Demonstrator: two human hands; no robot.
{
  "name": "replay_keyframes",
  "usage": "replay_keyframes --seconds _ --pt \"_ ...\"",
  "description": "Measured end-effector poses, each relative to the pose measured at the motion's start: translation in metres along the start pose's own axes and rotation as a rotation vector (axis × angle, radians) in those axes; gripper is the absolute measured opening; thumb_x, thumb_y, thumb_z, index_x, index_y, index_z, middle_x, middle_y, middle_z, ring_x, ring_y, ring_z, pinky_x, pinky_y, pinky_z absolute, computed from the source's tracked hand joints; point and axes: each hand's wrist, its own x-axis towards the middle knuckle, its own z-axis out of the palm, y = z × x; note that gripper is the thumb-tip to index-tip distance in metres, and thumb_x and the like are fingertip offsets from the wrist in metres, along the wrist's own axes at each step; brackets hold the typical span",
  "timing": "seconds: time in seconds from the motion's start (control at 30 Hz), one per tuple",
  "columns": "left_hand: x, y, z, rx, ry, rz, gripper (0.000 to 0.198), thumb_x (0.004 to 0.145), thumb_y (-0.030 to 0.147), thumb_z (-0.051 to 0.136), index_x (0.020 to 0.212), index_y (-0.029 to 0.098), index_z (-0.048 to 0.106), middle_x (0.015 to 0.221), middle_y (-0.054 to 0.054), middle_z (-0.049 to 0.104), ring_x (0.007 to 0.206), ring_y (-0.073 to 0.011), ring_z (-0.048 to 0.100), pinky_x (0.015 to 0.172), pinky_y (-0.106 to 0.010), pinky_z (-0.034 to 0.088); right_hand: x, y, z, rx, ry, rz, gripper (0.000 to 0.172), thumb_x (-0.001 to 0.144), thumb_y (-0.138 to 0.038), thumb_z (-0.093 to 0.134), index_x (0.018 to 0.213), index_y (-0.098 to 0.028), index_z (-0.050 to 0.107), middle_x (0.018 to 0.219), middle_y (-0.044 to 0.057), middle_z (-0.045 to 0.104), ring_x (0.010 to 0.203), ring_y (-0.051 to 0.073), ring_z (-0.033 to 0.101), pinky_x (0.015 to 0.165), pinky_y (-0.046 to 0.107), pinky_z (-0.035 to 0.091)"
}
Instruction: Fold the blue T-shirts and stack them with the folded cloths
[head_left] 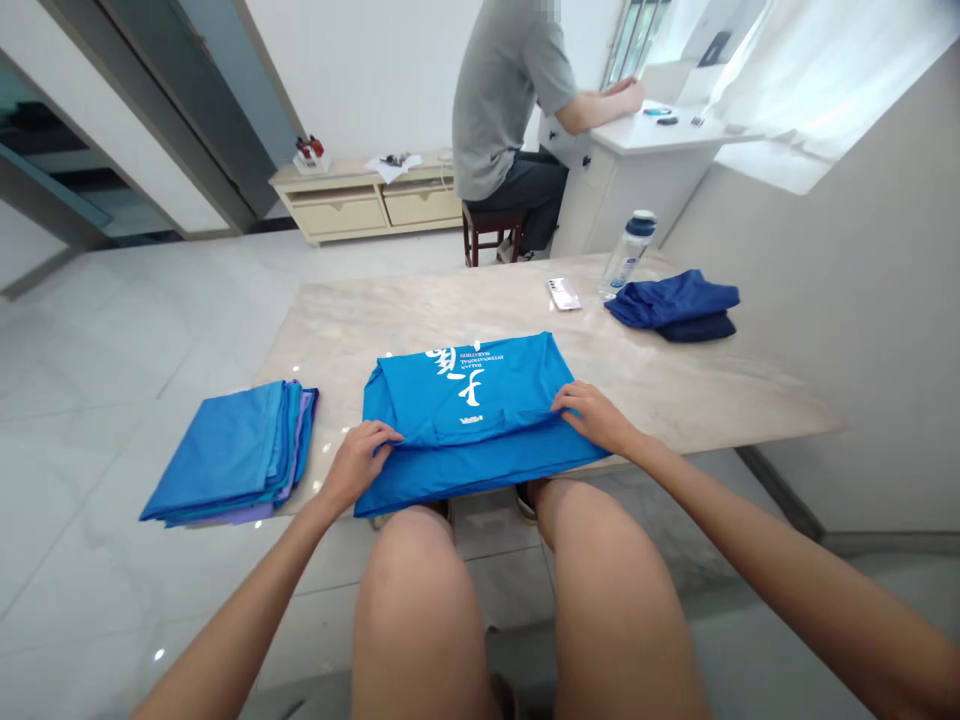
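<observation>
A bright blue T-shirt (480, 460) with white lettering lies partly folded on the marble-look table (330, 320), its near edge hanging slightly over the front. My left hand (360, 458) pinches the shirt's folded edge at the left. On the right, my right hand (592, 412) grips the other end of the same edge between thumb and fingers. The fold between both hands sags a little, with a flat layer of blue cloth nearer to me. Left of the shirt sits a stack of folded blue and purple clothes (225, 445).
Dark blue cloth (675, 305) lies crumpled at the table's right, beside a clear water bottle (630, 250) and a phone (564, 294). Beyond the table a person in grey (502, 100) sits on a stool at a white desk (645, 135). A low cabinet (341, 210) stands against the wall.
</observation>
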Motion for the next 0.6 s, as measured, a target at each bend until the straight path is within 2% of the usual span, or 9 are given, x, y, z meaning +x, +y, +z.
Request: replay_keyframes --seconds 0.07,0.2,0.3,0.4,0.5,0.6 --pt "-0.007 0.009 -0.006 -0.014 0.000 -0.029 0.027 0.100 0.024 0.054 0.105 0.025 0.081 0.110 -0.009 0.080 0.105 -0.0273 0.073 0.099 -0.044 0.055 -0.003 -0.005 -0.009 0.009 -0.025 0.072 0.028 0.093 -0.006 0.062 0.107 -0.022 0.081 0.112 0.010 0.078 0.110 0.029 0.070 0.102 0.042 0.052" --pt "-0.018 0.032 -0.011 0.024 -0.130 -0.121 0.023 0.097 0.036 0.065 0.113 0.027 0.079 0.117 -0.009 0.081 0.113 -0.0319 0.072 0.103 -0.048 0.053 -0.010 -0.017 -0.017 -0.020 -0.218 0.195 0.020 0.091 -0.022 0.078 0.110 -0.023 0.083 0.114 0.009 0.080 0.113 0.032 0.071 0.102 0.040 0.053" --pt "-0.015 0.044 -0.004 0.044 -0.174 -0.195 0.034 0.095 0.043 0.071 0.125 0.026 0.076 0.119 -0.010 0.080 0.116 -0.0346 0.070 0.101 -0.049 0.052 -0.008 -0.029 -0.003 -0.016 -0.249 0.264 0.033 0.091 -0.034 0.084 0.121 -0.023 0.081 0.122 0.011 0.079 0.118 0.033 0.070 0.103 0.041 0.051" --pt "-0.003 0.049 0.009 0.029 -0.181 -0.204 0.034 0.097 0.044 0.072 0.125 0.025 0.076 0.120 -0.011 0.079 0.116 -0.0340 0.069 0.102 -0.049 0.050 0.001 -0.040 0.020 0.015 -0.222 0.310 0.038 0.095 -0.041 0.081 0.128 -0.023 0.079 0.130 0.013 0.077 0.123 0.035 0.067 0.106 0.046 0.048" --pt "0.010 0.049 0.022 -0.008 -0.185 -0.201 0.027 0.098 0.039 0.071 0.119 0.023 0.077 0.114 -0.009 0.080 0.112 -0.0318 0.070 0.101 -0.047 0.049 0.010 -0.048 0.036 0.070 -0.223 0.361 0.040 0.097 -0.036 0.078 0.135 -0.025 0.076 0.136 0.012 0.076 0.127 0.035 0.066 0.109 0.049 0.045" --pt "0.014 0.047 0.027 -0.112 -0.154 -0.184 0.021 0.099 0.036 0.069 0.114 0.024 0.079 0.108 -0.008 0.080 0.105 -0.0287 0.069 0.097 -0.042 0.050 0.014 -0.050 0.039 0.138 -0.228 0.349 0.037 0.098 -0.028 0.075 0.134 -0.027 0.077 0.133 0.010 0.077 0.126 0.033 0.066 0.111 0.049 0.042"
